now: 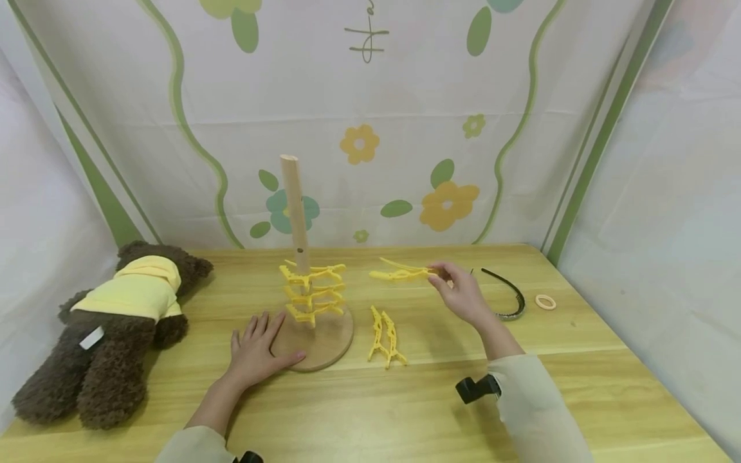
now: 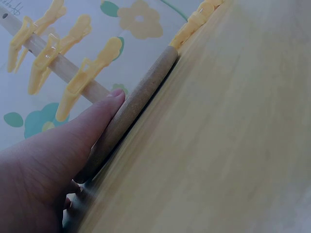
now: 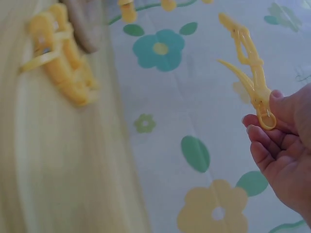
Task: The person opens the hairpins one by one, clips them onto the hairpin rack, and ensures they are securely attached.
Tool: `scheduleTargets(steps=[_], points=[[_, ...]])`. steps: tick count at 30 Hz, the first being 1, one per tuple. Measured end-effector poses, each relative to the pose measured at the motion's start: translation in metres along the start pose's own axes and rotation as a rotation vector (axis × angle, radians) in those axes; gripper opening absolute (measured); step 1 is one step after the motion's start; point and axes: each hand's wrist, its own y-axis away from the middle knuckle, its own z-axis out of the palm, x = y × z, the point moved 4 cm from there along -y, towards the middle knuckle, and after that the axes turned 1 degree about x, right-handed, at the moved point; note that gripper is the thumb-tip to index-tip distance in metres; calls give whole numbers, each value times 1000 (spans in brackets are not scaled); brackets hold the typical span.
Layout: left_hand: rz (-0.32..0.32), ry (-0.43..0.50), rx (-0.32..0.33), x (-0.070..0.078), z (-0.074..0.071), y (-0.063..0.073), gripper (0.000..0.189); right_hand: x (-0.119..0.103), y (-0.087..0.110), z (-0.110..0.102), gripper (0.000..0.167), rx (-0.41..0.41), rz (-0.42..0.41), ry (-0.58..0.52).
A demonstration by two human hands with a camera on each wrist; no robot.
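Note:
My left hand (image 1: 255, 350) lies with fingers spread at the left edge of a round wooden base (image 1: 327, 344), its thumb (image 2: 104, 109) touching the rim. From the base rises a wooden post (image 1: 295, 206), with several yellow hair clips (image 1: 312, 296) set around its lower part, one above another. To the right of the post, my right hand (image 1: 460, 292) pinches the end of another yellow hair clip (image 3: 252, 73) between thumb and fingers, raised above the table. Two more yellow clips (image 1: 384, 337) lie side by side on the table between the base and my right hand.
A brown teddy bear (image 1: 130, 289) in a yellow top lies at the left. Beyond my right hand are a black headband (image 1: 512, 289) and a small pale ring (image 1: 545, 302) on the wooden table (image 1: 370, 411). A flower-printed cloth (image 1: 405, 83) hangs behind.

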Motion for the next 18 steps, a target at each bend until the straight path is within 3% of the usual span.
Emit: scheduleTargets(steps=[12,18], points=[[10,11,0,2,2,0,92,-41,-35,6,17,29,-95,-72],[4,3,-2,-2,4,-1,92,-62,-50,19,14,6,-152,-84]])
